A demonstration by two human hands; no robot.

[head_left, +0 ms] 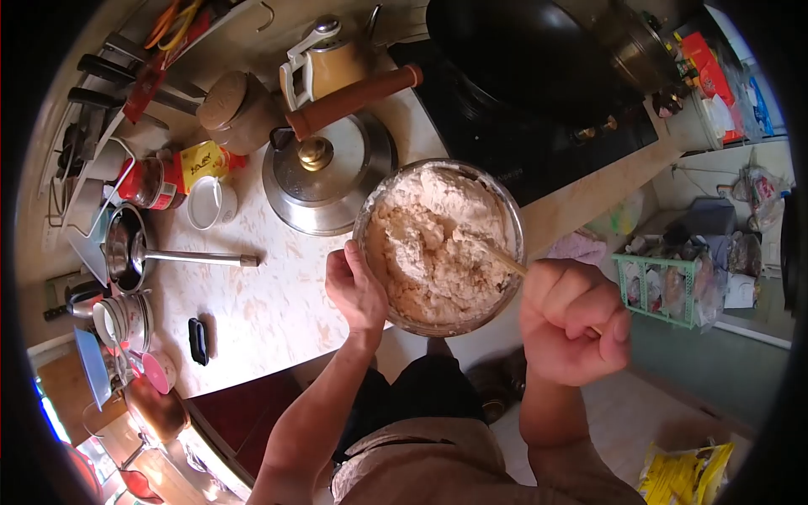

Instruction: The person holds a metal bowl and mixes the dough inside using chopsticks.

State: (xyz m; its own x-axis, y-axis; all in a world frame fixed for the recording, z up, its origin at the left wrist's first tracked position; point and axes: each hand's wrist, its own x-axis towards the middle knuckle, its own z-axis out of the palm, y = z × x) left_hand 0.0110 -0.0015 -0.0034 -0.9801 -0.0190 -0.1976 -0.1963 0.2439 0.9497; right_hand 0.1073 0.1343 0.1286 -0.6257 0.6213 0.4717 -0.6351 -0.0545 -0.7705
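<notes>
With the metal bowl as the dial's centre and twelve at the top of the view, the right hand was nearest, raised at four o'clock, its fingers curled tight around a wooden stick. The stick's other end ran into the pale, floury mixture filling the bowl. At eight o'clock the left hand lay against the bowl's outer wall; whether its fingers gripped it, I could not tell. The bowl was at the counter's front edge, though its support was hidden. Just beside it, at ten o'clock, stood a lidded pot. Farther out, a small steel pan pointed its handle inward from nine. A tan kettle stood at eleven, and a large black wok sat at one, over the cooktop.
</notes>
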